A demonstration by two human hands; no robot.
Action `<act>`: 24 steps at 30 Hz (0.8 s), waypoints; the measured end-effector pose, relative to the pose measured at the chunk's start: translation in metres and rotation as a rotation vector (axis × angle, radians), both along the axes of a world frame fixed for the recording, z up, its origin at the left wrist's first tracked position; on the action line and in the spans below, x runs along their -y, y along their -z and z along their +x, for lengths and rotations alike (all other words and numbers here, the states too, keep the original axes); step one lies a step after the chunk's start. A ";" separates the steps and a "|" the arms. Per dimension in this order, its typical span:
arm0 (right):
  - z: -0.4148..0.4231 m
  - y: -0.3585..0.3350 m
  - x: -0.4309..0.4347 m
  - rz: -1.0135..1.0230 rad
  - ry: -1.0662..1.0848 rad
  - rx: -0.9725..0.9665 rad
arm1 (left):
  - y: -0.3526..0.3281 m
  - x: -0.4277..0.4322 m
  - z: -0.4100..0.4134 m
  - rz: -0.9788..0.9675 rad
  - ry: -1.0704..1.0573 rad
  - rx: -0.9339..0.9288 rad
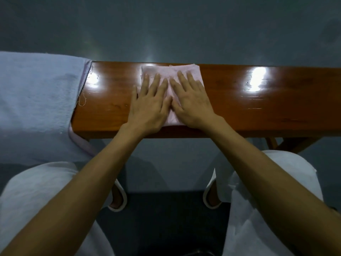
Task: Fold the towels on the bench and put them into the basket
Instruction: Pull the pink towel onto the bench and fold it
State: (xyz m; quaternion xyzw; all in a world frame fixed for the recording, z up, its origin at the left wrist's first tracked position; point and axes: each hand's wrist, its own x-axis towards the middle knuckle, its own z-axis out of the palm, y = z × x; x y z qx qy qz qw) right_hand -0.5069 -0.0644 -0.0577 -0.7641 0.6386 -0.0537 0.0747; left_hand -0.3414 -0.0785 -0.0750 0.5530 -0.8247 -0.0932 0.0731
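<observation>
Pink towel (171, 70) lies folded into a small rectangle near the middle of the glossy wooden surface (258, 108). Its far edge sits just inside the surface's far edge and its near edge reaches the near one.

Both hands lie palm down on it, side by side. The left hand (149, 106) covers the towel's left half and the right hand (191, 102) its right half. The fingers (156, 80) of each hand are straight and slightly spread, pressing flat on the cloth and gripping nothing. The two thumbs meet along the towel's middle line. The left hand's little finger lies off the cloth on the bare wood just beside the towel's left edge.

To the right of the towel the surface runs bare to the frame edge, with bright light glare on it. To the left a stretch of bare wood separates the towel from a large pale blue towel (36, 100). That one is draped over the left end of the surface and hangs down its near side. A pink cloth edge (77, 141) shows from under it at the near corner.

Beyond the surface is grey floor (166, 34). Below it are the person's knees in white cloth (36, 191), white slippers (118, 202) and a dark mat (162, 209).
</observation>
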 end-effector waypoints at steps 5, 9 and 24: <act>-0.013 0.004 0.003 0.034 0.046 -0.048 | 0.002 0.009 0.006 -0.008 -0.023 0.035; -0.027 0.003 0.007 0.064 0.111 -0.025 | 0.003 0.016 0.016 0.033 -0.031 0.044; -0.045 0.002 0.006 -0.009 0.087 0.144 | -0.014 0.012 0.024 0.096 -0.024 -0.281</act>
